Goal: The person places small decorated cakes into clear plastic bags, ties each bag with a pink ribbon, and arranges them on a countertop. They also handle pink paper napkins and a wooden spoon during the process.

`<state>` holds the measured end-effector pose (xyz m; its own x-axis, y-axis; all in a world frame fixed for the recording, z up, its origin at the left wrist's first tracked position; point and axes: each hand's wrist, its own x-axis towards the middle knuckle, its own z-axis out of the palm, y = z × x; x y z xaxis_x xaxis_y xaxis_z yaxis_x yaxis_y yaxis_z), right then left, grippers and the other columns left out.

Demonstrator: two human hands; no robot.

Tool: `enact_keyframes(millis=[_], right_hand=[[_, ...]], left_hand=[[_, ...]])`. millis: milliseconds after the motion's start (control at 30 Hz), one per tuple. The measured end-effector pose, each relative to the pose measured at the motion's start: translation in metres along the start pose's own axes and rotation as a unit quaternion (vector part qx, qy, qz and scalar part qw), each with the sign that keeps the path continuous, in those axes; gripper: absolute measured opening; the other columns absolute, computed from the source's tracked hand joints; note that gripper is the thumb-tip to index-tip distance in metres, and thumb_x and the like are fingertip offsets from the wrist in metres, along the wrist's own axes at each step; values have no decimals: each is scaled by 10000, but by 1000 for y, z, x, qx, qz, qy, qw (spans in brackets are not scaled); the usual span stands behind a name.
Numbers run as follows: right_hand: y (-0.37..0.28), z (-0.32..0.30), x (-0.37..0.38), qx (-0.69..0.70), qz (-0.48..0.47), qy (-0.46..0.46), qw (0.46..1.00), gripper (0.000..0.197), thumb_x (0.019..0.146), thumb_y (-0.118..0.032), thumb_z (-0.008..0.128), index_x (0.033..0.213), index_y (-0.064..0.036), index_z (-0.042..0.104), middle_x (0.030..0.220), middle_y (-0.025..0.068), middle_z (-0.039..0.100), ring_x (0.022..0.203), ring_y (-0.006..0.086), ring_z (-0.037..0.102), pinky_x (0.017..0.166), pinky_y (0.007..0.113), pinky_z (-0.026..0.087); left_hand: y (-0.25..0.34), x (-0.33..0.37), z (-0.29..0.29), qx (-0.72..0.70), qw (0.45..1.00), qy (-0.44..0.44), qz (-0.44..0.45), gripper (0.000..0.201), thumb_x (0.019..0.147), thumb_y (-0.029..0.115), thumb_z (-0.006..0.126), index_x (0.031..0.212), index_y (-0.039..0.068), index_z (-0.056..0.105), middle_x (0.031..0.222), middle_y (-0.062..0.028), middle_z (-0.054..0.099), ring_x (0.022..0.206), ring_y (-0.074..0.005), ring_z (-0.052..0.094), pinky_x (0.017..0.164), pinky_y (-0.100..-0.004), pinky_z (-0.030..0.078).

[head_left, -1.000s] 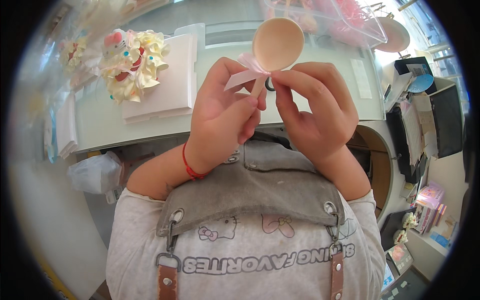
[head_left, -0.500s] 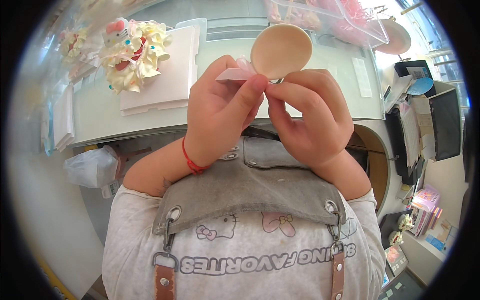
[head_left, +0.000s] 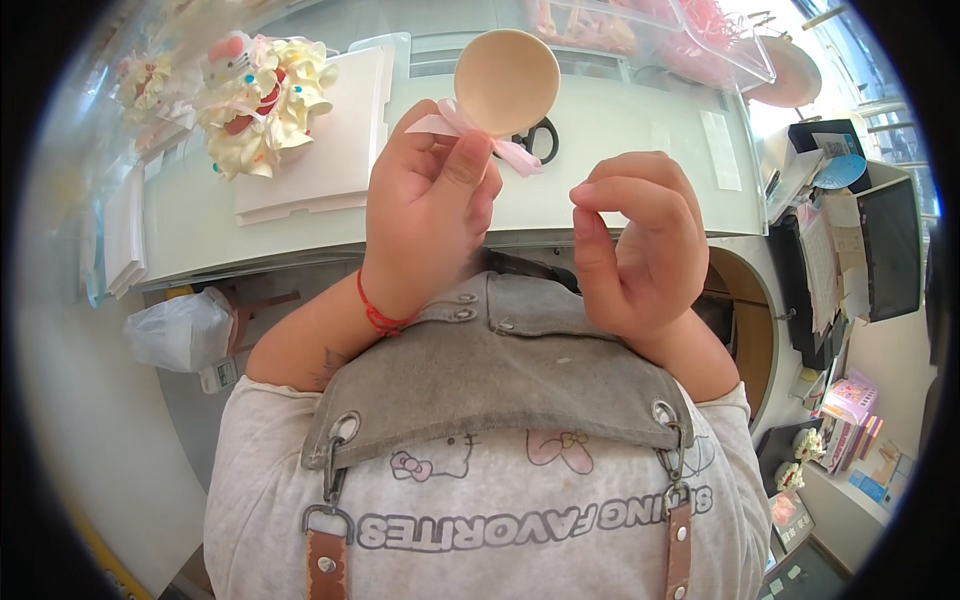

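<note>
In my left hand (head_left: pixel 430 205) is a pale round-headed wooden spoon (head_left: pixel 507 82), held upright over the table with thumb and fingers pinched at its neck. Those fingers hide its handle. A pink ribbon (head_left: pixel 518 158) is gathered at the neck, with one end pointing left and the other hanging to the right. My right hand (head_left: pixel 645 235) is apart from the spoon, to its right and nearer to me. Its fingers are curled, with thumb and index tips almost together and nothing visible between them. Partly behind the spoon lie black-handled scissors (head_left: pixel 544 141).
White flat boxes (head_left: pixel 345 150) are stacked at the table's left, beside a cream ruffled bouquet (head_left: pixel 265 110) with a plush figure. At the back right stands a clear plastic bin (head_left: pixel 720 55) of pink filler. A dark monitor (head_left: pixel 890 250) is at the far right.
My right hand has come away from the ribbon and moved slightly right. My left hand has carried the spoon left and a little farther away, bringing the ribbon's hanging end and the scissors into sight.
</note>
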<state>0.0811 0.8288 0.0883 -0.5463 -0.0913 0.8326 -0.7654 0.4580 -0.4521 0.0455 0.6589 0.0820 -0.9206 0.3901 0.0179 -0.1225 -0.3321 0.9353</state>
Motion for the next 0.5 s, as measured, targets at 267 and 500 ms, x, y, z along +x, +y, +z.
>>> enact_keyframes(millis=[267, 500], right_hand=[[14, -11, -29, 19, 115, 25, 993, 182, 739, 117, 579, 897, 26, 579, 814, 119, 584, 648, 169, 535, 584, 249, 444], [37, -52, -83, -325, 140, -33, 935, 303, 748, -9, 640, 1047, -20, 591, 1038, 127, 613, 922, 281, 569, 792, 361, 456]], left_hand=[[-9, -2, -6, -39, 998, -4, 49, 181, 979, 111, 497, 1140, 63, 430, 905, -54, 520, 603, -60, 387, 491, -195, 329], [-12, -7, -27, -70, 998, 1, 6, 260, 951, 87, 538, 1189, 2, 478, 936, -54, 519, 652, -82, 408, 557, -220, 342]])
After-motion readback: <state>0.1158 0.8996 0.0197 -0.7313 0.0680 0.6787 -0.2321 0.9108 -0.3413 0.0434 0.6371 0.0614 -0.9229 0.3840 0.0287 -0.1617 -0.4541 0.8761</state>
